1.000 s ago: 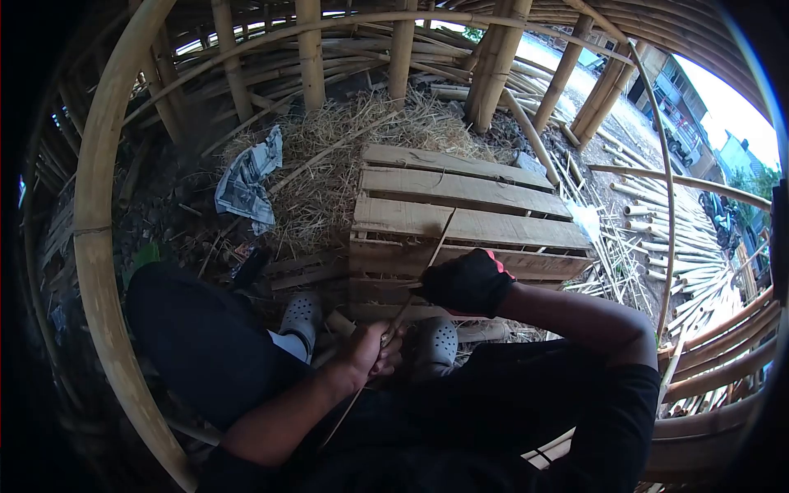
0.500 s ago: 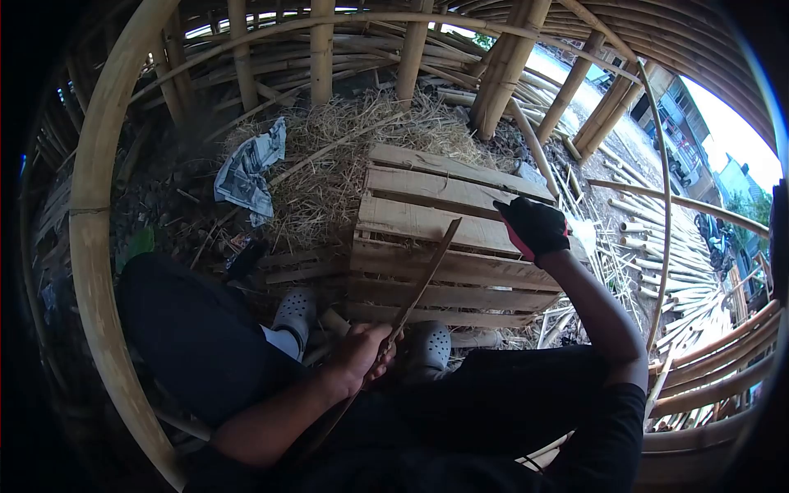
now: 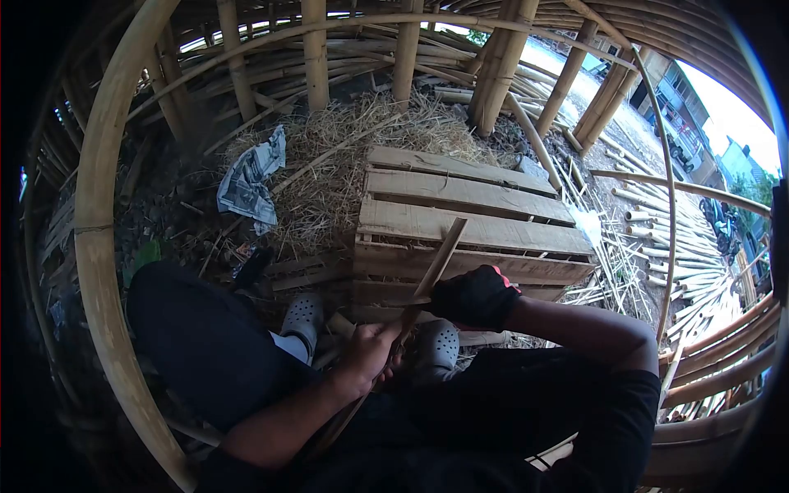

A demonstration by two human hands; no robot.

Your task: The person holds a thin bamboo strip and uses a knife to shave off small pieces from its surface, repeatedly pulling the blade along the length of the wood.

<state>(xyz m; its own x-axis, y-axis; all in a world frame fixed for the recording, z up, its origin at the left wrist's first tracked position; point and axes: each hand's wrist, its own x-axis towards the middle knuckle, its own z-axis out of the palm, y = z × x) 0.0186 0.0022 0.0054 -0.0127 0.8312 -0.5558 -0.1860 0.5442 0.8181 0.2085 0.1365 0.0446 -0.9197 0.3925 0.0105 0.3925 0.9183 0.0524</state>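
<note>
My bare left hand (image 3: 368,355) is closed around a long, flat bamboo strip (image 3: 440,259), which slants up and away from my lap. My right hand (image 3: 477,299), in a black and red glove, is closed beside the strip, just above my left hand. A thin, pale edge crosses the strip at the gloved fingers; what they grip is too dark to make out. Beyond both hands stands a slatted wooden crate (image 3: 468,191), partly hidden by the strip and my right hand.
Crumpled newspaper (image 3: 251,182) lies beside dry straw (image 3: 329,152) on the ground. A thick bamboo pole (image 3: 96,246) curves along my left. Upright bamboo posts (image 3: 315,57) line the back, and cut bamboo poles (image 3: 657,238) lie at right. My grey clogs (image 3: 440,345) are near the crate.
My right hand has come down and left from above the crate to the bamboo strip. My left hand keeps its hold, with the strip shifted slightly right.
</note>
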